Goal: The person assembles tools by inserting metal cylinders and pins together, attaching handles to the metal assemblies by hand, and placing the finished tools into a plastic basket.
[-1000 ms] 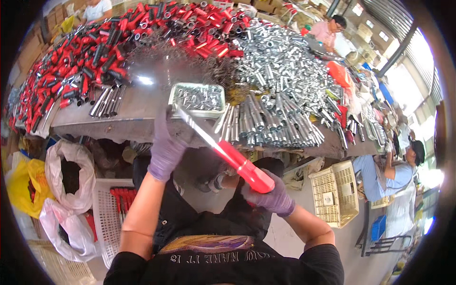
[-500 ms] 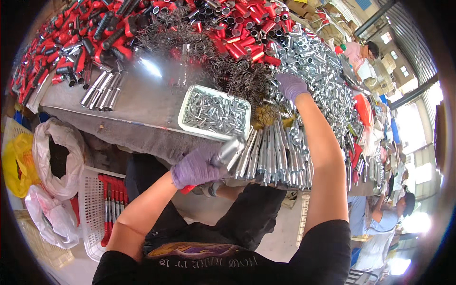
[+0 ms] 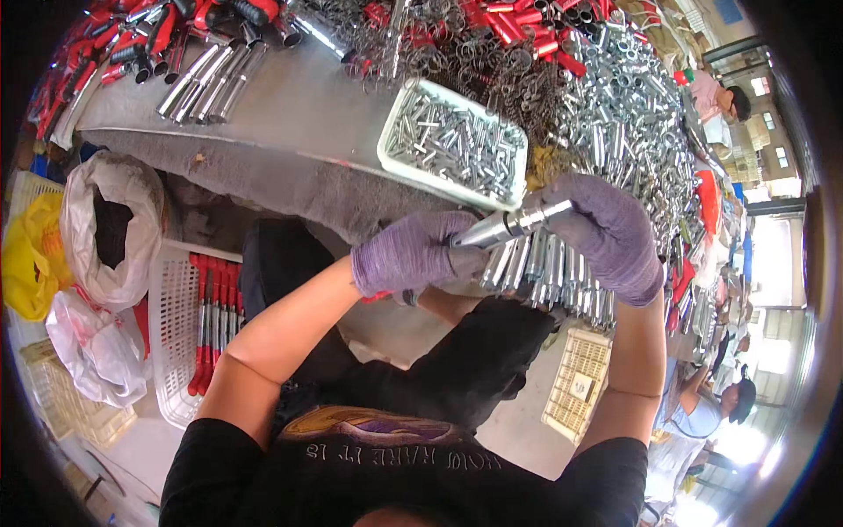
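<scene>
A pale tray (image 3: 437, 183) (full of pins (image 3: 457, 140)) sits just beyond the held tube (image 3: 509, 227).

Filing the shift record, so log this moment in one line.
left hand: grips metal tube; right hand: at its other end; beyond: tray of pins

Silver metal tube (image 3: 503, 228) gleaming between two grips.
It is slanting up to the right, banded around its middle, its lower end resting in the left hand (image 3: 414, 253), its upper end in the right hand (image 3: 608, 230); a red bit (image 3: 377, 298) is showing beneath the left wrist, any join hidden.
</scene>
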`<state>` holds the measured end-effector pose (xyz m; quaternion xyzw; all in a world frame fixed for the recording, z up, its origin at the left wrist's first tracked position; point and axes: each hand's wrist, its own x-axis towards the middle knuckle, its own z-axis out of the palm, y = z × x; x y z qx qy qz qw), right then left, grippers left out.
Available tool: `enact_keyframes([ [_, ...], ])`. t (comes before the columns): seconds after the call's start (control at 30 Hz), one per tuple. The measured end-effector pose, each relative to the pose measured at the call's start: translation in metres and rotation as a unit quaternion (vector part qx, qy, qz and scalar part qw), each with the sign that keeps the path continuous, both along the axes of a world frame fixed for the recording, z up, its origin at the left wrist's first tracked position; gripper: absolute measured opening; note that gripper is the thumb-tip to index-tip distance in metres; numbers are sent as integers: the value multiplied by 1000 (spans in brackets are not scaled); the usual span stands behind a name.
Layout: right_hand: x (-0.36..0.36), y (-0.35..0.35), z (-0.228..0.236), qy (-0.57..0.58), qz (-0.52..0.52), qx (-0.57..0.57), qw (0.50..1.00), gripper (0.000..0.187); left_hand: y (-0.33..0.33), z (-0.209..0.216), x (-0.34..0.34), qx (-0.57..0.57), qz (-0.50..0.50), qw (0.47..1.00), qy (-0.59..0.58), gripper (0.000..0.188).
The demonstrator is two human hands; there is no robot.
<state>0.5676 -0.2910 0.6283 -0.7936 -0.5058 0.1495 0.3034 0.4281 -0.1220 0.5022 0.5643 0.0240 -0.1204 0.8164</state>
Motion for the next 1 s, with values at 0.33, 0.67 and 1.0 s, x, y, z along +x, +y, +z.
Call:
enact_keyframes([
  [0.33,4,8,6,25,32,-93,995,27,-3,-24,-2,66,22,996,-59,34],
  [0.67,287,8,-70,-498,-215,-300,785,32,8,-10,1,69,-20,993,-88,27],
  [1.0,117,27,-24,-93,-228,-41,968,34,2,-8,2,139,-5,988,-64,27],
])
